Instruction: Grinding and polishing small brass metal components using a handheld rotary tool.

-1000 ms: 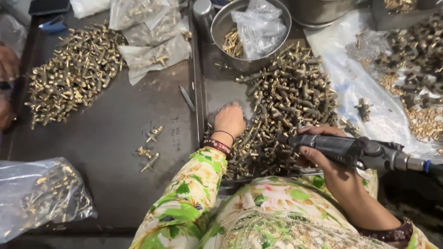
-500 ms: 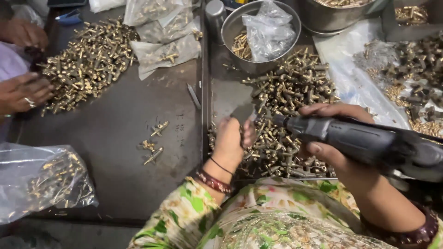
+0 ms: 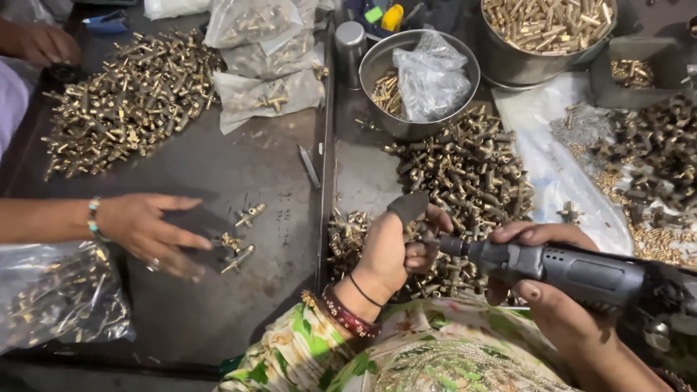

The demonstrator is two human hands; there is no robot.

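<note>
**Both hands closed at the tool's tip**

The right hand (image 3: 541,279) is clenched round a grey rotary tool (image 3: 573,272), held level and pointing left. The left hand (image 3: 396,250) — thumb capped in grey — pinches a small fitting, mostly hidden, against the tip, just near of the brass pile (image 3: 465,174). Left of the divider (image 3: 324,145), bare surface (image 3: 218,167) lies open — another person's hand (image 3: 149,232) reaches across it.

Left hand (image 3: 392,250) sits low in the frame's centre, fingers curled shut, thumb sheathed, wrist bangled. Right hand (image 3: 541,287), lower right, is clenched in a fist-like grip, forearm running to the corner.
</note>
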